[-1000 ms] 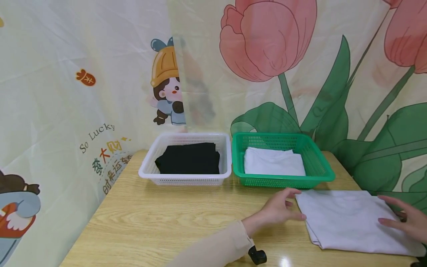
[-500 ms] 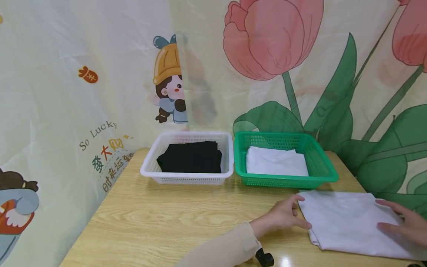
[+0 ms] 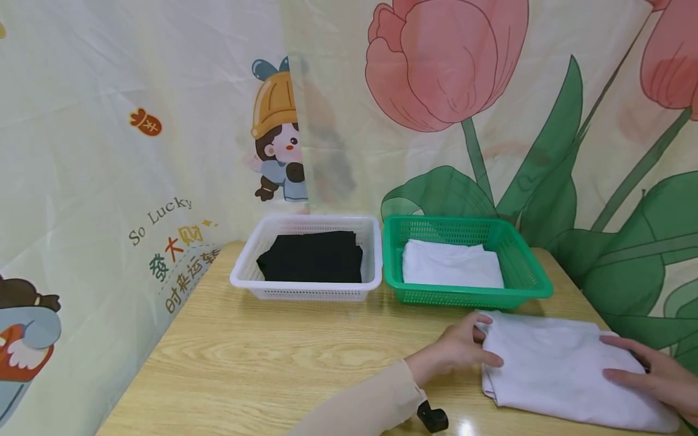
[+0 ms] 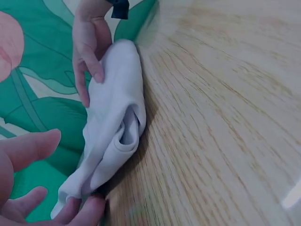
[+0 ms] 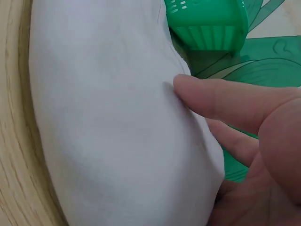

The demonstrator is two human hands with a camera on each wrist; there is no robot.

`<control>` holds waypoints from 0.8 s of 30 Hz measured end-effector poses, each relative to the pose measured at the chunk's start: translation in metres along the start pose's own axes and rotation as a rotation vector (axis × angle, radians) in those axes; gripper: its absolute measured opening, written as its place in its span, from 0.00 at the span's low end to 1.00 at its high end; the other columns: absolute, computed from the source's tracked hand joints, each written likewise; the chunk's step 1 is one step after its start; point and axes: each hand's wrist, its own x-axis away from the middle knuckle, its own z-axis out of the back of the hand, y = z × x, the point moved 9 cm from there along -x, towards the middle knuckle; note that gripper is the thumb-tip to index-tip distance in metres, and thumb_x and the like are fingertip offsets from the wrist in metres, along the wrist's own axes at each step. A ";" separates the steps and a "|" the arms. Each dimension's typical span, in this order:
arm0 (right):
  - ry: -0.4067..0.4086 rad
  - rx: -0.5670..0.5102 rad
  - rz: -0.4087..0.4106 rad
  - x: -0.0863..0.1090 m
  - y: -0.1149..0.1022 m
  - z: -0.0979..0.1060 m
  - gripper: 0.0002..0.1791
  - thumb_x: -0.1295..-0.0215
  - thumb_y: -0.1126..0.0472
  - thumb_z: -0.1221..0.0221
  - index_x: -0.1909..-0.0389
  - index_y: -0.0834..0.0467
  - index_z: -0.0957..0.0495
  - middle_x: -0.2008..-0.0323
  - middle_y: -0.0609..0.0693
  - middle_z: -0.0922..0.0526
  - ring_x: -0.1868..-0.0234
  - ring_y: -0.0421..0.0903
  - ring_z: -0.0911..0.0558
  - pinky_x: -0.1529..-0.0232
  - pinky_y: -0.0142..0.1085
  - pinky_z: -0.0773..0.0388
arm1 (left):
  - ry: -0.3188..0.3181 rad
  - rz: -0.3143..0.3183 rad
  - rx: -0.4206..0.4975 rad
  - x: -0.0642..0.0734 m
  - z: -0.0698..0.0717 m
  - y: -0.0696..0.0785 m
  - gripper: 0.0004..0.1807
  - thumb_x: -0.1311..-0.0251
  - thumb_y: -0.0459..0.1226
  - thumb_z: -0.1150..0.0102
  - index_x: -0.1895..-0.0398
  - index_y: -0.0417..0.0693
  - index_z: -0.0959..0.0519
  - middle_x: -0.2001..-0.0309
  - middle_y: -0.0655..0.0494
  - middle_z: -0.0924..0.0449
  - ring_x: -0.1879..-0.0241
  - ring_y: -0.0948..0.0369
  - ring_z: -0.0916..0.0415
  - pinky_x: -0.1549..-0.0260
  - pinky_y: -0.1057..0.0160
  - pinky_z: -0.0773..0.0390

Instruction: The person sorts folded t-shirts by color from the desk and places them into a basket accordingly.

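A folded white garment [image 3: 556,369] lies on the right of the table, its layered, rolled edge showing in the left wrist view. My left hand [image 3: 460,345] holds its left end, with fingertips against the cloth at the bottom of the left wrist view. At the right end my right hand [image 3: 654,372] grips it; one digit lies on top while other fingers go behind the edge, partly hidden. Just behind stands a green basket [image 3: 463,297] with a folded white cloth [image 3: 452,264] inside.
A white basket [image 3: 305,290] containing folded black cloth [image 3: 312,257] stands left of the green one. Both are near the back edge of the wooden table [image 3: 262,357]. A printed curtain [image 3: 338,72] hangs close behind.
The white garment has shifted left and turned slightly, its right end coming nearer the front. My right hand has moved left with it, while the left hand moved slightly left and up.
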 end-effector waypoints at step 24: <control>-0.069 -0.046 0.127 0.005 -0.029 -0.023 0.47 0.20 0.46 0.41 0.13 0.54 0.57 0.23 0.83 0.64 0.31 0.79 0.48 0.40 0.73 0.38 | -0.119 -0.035 0.021 -0.002 -0.002 -0.008 0.40 0.48 0.23 0.22 0.33 0.60 0.23 0.38 0.62 0.24 0.47 0.67 0.24 0.47 0.68 0.24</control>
